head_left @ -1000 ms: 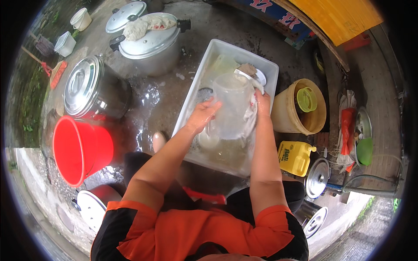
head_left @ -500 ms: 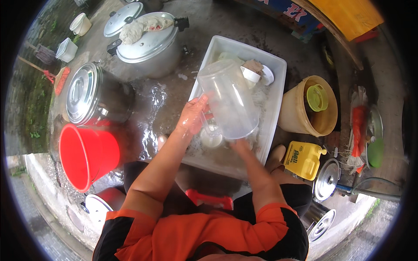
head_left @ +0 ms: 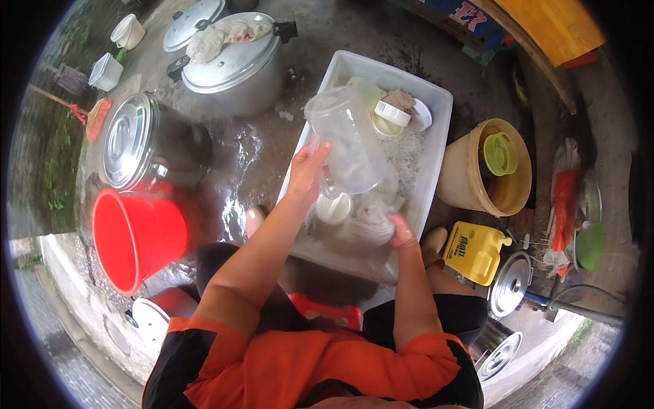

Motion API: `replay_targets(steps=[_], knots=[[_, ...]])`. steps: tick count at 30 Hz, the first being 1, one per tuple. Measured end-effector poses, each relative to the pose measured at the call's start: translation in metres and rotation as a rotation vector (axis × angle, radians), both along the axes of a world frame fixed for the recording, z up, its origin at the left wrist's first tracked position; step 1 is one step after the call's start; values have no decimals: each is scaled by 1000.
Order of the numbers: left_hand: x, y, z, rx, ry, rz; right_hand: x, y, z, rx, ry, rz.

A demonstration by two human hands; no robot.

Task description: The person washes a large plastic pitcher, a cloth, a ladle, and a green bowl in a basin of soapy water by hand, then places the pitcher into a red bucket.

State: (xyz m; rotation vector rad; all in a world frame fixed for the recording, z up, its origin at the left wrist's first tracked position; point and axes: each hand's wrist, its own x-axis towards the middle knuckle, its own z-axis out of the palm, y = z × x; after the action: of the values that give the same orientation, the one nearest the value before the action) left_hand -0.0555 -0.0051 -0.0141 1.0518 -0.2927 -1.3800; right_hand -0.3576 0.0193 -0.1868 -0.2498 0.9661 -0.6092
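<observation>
My left hand (head_left: 308, 172) grips the handle of a clear plastic pitcher (head_left: 349, 140), which is tilted over a large white tub (head_left: 437, 146). My right hand (head_left: 403, 230) is closed on a whitish wet cloth (head_left: 371, 222), blurred by motion, just below the pitcher's near end. Cloudy, sudsy water lies in the tub. Beside the pitcher's handle is a round white piece (head_left: 334, 208). Farther back in the tub are a white ribbed lid (head_left: 392, 113) and a brownish lump (head_left: 399, 99) that I cannot identify.
To the left stand a red bucket (head_left: 139, 238), a lidded steel pot (head_left: 167, 143) and a large pressure cooker (head_left: 238, 82) with a crumpled cloth (head_left: 208, 45) on top. At right are a beige bucket (head_left: 470, 174) holding a green basket (head_left: 499, 153), and a yellow jug (head_left: 475, 252).
My right hand has come out from behind the pitcher's near end, moving right with the cloth now visible in it. The pitcher has shifted slightly left and up.
</observation>
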Motion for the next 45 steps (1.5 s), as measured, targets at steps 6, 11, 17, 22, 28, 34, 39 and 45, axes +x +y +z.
replay_targets(steps=[6,11,17,22,28,34,39,45], knots=[[-8,-3,-18,189,-39,58,58,-33,203,-584,-240,-134],[-43,-2,-15,-162,-149,-66,149,-49,267,-728,109,-330],[-37,8,20,-527,-190,-210,173,-15,218,-1058,850,-87],[-18,11,6,-38,205,-132,150,7,185,-934,1207,181],[-22,10,8,-124,-147,-28,121,25,118,-789,1139,150],[7,5,24,106,-94,136,88,46,79,-543,726,-169],[19,13,14,169,-104,154,95,45,136,-304,-29,-496],[8,18,30,270,70,131,131,22,218,-419,-429,-595]])
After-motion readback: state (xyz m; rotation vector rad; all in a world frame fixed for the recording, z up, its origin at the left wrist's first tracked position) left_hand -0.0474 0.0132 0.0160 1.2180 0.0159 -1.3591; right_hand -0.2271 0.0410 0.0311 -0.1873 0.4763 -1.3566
